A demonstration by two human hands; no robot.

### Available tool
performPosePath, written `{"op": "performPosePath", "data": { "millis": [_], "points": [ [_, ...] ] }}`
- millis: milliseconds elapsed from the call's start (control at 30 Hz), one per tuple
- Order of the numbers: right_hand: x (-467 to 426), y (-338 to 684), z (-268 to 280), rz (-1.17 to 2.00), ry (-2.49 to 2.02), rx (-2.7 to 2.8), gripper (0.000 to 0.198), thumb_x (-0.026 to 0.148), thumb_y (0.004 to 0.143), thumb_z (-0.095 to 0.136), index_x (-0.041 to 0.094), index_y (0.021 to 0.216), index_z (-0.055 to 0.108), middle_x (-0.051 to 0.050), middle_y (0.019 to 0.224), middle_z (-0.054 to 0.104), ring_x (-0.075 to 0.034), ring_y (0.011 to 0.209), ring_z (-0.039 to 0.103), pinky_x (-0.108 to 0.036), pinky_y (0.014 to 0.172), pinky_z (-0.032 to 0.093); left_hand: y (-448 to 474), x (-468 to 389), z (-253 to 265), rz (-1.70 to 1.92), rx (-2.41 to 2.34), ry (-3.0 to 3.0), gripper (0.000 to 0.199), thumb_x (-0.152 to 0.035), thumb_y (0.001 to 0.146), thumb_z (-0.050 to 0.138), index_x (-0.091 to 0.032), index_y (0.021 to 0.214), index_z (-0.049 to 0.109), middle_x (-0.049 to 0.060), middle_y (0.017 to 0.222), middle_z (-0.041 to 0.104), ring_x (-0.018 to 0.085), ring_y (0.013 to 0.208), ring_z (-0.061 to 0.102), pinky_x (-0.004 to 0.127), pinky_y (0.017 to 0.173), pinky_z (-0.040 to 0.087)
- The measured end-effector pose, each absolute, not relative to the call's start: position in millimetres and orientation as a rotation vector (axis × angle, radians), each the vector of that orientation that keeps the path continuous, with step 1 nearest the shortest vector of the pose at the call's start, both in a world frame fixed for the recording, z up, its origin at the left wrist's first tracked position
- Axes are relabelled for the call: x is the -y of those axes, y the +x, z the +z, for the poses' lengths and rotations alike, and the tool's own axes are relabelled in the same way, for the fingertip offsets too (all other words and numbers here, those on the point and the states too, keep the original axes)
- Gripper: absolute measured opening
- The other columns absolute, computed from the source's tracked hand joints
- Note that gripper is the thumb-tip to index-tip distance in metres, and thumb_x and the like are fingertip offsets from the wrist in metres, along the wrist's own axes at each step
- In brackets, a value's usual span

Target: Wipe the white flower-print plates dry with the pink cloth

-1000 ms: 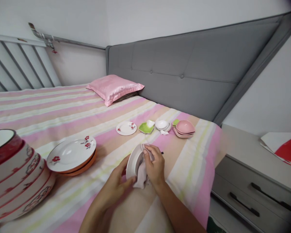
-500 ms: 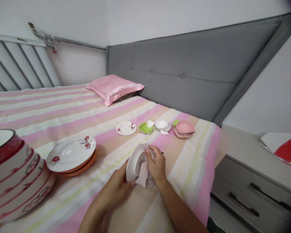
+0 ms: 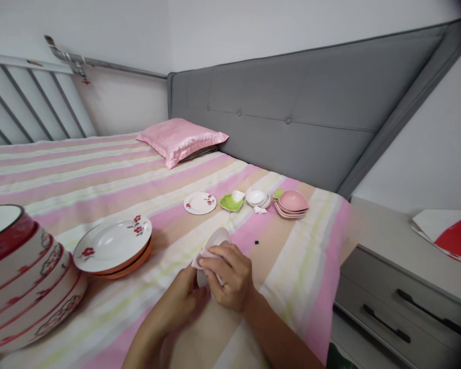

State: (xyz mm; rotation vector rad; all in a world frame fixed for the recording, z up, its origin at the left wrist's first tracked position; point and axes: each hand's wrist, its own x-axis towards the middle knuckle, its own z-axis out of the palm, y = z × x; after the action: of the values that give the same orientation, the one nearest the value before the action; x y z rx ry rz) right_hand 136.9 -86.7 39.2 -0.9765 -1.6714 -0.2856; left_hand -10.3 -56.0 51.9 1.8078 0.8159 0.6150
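Note:
A small white dish (image 3: pixel 219 236) is held tilted above the bed, mostly covered by my hands. My left hand (image 3: pixel 186 292) grips its lower left edge between thumb and fingers. Wrapped around a pale pink cloth (image 3: pixel 204 254), my right hand (image 3: pixel 228 277) presses it against the dish's rim on the left. Beyond my hands, a flowered small plate (image 3: pixel 200 203), a green leaf-shaped dish (image 3: pixel 231 202), several stacked white bowls (image 3: pixel 256 198) and stacked pink dishes (image 3: pixel 293 201) form a row.
Stacked flowered bowls (image 3: pixel 34 287) stand at the left, beside stacked plates (image 3: pixel 115 243). A small black piece (image 3: pixel 256 242) lies on the striped bedspread (image 3: pixel 284 277). A pink pillow (image 3: pixel 182 139) rests by the grey headboard (image 3: pixel 276 102). At right is a nightstand (image 3: pixel 403 261).
My right hand has moved the cloth from the dish's right side to its left rim. The dish has turned, showing less of its inside, and the black piece on the bed is now uncovered.

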Motion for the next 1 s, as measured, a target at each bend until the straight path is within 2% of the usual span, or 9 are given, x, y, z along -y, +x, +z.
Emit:
{"op": "performPosePath", "data": {
  "millis": [167,367,567,700,867,1000],
  "points": [
    [85,136,38,-0.293,-0.970,1.673,0.025,0.011,0.076,0.057,0.022,0.097,0.067,-0.007,0.096,0.064,-0.019,0.088,0.060,-0.034,0.075,0.052,-10,56,52,0.589,-0.799,1.811,0.038,-0.004,0.070,0.046,-0.012,0.105,0.058,0.008,0.102,0.064,0.023,0.093,0.057,0.034,0.082,0.046],
    [80,141,35,-0.165,-1.138,1.397,0.024,0.013,0.081,0.054,0.022,0.098,0.067,-0.007,0.095,0.063,-0.019,0.092,0.059,-0.035,0.080,0.051,-6,57,62,0.575,-0.712,1.760,0.064,-0.001,0.069,0.047,-0.018,0.131,0.042,0.006,0.124,0.056,0.021,0.111,0.051,0.032,0.097,0.038],
    [70,153,23,-0.002,-1.325,1.158,0.020,0.021,0.084,0.054,0.019,0.097,0.069,-0.009,0.097,0.063,-0.018,0.094,0.060,-0.033,0.086,0.049,-4,58,67,0.555,-0.708,1.751,0.063,-0.007,0.075,0.052,-0.020,0.135,0.039,0.008,0.135,0.049,0.023,0.116,0.048,0.033,0.099,0.037],
    [65,159,16,0.079,-1.442,1.095,0.021,0.024,0.083,0.053,0.017,0.093,0.070,-0.009,0.096,0.065,-0.019,0.092,0.062,-0.031,0.086,0.048,-5,58,65,0.552,-0.683,1.698,0.058,-0.013,0.080,0.052,-0.019,0.136,0.038,0.009,0.133,0.051,0.023,0.114,0.051,0.034,0.097,0.039],
    [64,160,10,0.061,-1.562,1.120,0.020,0.022,0.081,0.052,0.017,0.088,0.070,-0.009,0.088,0.068,-0.019,0.083,0.064,-0.031,0.079,0.049,-5,59,65,0.601,-0.679,1.626,0.061,-0.010,0.075,0.055,-0.018,0.134,0.039,0.009,0.128,0.054,0.024,0.113,0.051,0.036,0.097,0.038],
    [66,157,9,0.029,-1.699,1.183,0.016,0.022,0.079,0.054,0.018,0.082,0.069,-0.008,0.076,0.068,-0.021,0.073,0.063,-0.031,0.069,0.048,-3,60,65,0.652,-0.670,1.464,0.064,-0.010,0.071,0.058,-0.015,0.132,0.040,0.010,0.119,0.060,0.024,0.101,0.057,0.034,0.087,0.044]
  ]
}}
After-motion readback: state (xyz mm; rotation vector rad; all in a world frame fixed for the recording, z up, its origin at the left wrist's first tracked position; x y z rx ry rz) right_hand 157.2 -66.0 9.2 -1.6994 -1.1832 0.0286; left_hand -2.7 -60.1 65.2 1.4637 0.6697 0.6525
